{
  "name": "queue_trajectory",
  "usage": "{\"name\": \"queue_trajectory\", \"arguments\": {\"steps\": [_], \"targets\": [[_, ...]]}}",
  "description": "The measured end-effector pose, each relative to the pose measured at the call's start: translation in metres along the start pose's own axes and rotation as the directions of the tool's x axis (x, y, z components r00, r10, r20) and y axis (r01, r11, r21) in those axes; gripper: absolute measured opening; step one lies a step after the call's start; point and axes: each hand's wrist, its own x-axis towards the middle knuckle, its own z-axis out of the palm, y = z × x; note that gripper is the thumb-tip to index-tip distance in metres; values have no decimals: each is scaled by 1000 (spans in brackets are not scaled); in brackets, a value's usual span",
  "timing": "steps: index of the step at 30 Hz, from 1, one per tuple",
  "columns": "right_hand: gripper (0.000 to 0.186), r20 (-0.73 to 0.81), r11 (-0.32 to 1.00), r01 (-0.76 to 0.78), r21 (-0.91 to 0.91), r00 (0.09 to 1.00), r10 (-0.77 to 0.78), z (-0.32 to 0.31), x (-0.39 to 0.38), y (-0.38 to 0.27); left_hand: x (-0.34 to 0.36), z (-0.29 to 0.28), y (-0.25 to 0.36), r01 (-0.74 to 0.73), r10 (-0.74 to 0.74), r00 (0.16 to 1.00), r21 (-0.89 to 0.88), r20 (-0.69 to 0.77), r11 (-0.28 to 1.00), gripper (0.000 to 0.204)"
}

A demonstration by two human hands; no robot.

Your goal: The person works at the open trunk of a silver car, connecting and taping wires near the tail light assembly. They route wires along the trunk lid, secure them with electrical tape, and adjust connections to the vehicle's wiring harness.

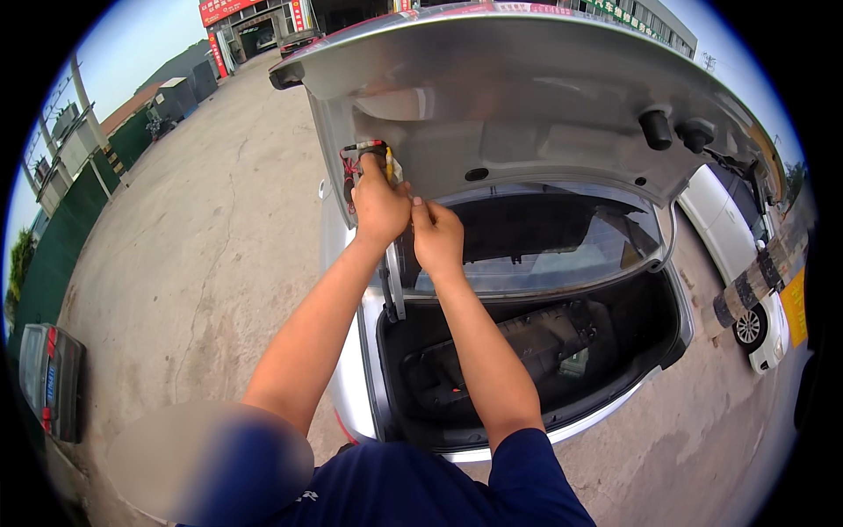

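A silver car's trunk lid (518, 97) stands raised before me. At its left end, a bundle of thin red wires with dark parts (349, 165) hangs by the inner panel, and a yellow piece (389, 163) shows beside it. My left hand (382, 209) reaches up into this bundle, fingers closed around something largely hidden by the hand itself. Just to its right and slightly lower is my right hand (439, 235), its thumb and fingers pinched together close to the left hand. What lies in that pinch is too small to make out.
Below the lid is the open trunk (421, 422) with a large black plastic part (527, 342) inside. A white car (729, 220) and a striped post (760, 285) stand at right. Far left are a dark car part with red lights (53, 382) and a green fence (61, 237).
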Motion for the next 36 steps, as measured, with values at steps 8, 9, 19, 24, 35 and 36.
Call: {"name": "queue_trajectory", "arguments": {"steps": [8,9,19,24,35,36], "targets": [[33,-123,953,291,-87,946,-300,-3,-22,-22,10,1,-12,31,-28,999,-148,21,989,46],[32,-137,937,337,-93,928,-347,-6,-25,-27,11,2,-12,8,-7,1000,-143,8,990,46],[26,115,663,701,260,660,-743,-42,-143,-110,9,12,-10,-70,71,996,27,-62,997,45],[23,56,817,529,-230,845,-532,-71,-116,18,12,-13,5,94,-90,986,-20,137,995,58],[27,106,691,378,-616,909,-403,-117,-95,210,24,-34,-4,165,-100,937,-174,334,971,30],[27,102,690,386,-613,904,-415,-116,-97,213,25,-35,-5,176,-103,934,-189,342,966,29]]}}
